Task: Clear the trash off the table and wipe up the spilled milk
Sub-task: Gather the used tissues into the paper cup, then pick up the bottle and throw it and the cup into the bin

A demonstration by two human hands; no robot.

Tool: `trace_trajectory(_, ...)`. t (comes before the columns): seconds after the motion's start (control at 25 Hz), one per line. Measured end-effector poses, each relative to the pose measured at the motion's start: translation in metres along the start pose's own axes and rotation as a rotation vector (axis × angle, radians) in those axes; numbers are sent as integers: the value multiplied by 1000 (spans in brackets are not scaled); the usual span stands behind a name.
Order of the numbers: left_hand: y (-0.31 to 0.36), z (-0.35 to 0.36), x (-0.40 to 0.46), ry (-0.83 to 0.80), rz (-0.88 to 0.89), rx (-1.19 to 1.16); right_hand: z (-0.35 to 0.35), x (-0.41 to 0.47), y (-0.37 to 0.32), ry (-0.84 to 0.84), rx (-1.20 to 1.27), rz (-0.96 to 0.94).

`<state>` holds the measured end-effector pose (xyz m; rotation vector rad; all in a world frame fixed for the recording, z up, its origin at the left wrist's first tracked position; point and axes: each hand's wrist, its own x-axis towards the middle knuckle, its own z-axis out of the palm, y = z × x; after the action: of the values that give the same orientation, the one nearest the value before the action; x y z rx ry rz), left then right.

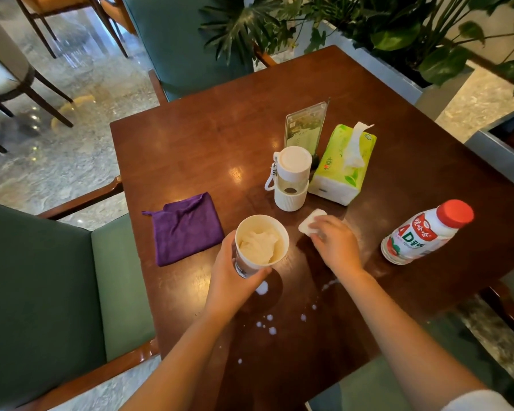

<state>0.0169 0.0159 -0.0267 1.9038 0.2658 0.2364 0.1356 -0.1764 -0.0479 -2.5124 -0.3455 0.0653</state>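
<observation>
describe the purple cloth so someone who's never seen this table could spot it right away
Start at the dark wooden table and look to its left edge. There the purple cloth lies flat, just left of the paper cup held by the left hand. It is the only purple thing and the only fabric, with a small loop at one corner.

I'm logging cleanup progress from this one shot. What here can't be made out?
- Head view: how much tissue lies under the right hand; the hand covers most of it.
- Any milk beneath the paper cup; the cup and left hand hide it.
- Print on the acrylic sign: glare, too small.
- The table's near edge: cut off by the arms.
</observation>
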Motion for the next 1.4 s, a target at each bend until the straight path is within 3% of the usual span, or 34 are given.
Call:
trace_trajectory(0.12,1,2,-1,-7,16,-12,-29,-27,-43,288,247,-267)
trace_trajectory(0.2,2,4,-2,-12,28,-32,-44,-48,-67,367,258,-443)
trace_trajectory(0.28,5,7,-2,-19,37,-43,-52,-63,-83,322,199,-544)
trace_trajectory(0.4,12,11,-3,-32,64,-34,-57,-72,-91,116,75,-571)
trace_trajectory(0.84,26,20,-13,-143,126,4,-68,-84,-83,-132,-233,-458)
trace_trajectory(0.92,30,23,-16,-145,117,-20,-74,-91,-82,-83,-194,-447)
trace_trajectory(1.08,35,34,-16,-151,111,-80,-94,-104,-62,189,-169,-399)
trace_trajectory(1.24,42,44,-17,-180,114,-73,-136,-93,-8,532,-265,-94)
trace_trajectory(1.4,46,48,-21,-174,98,-71,-163,-67,43,321,-417,247)
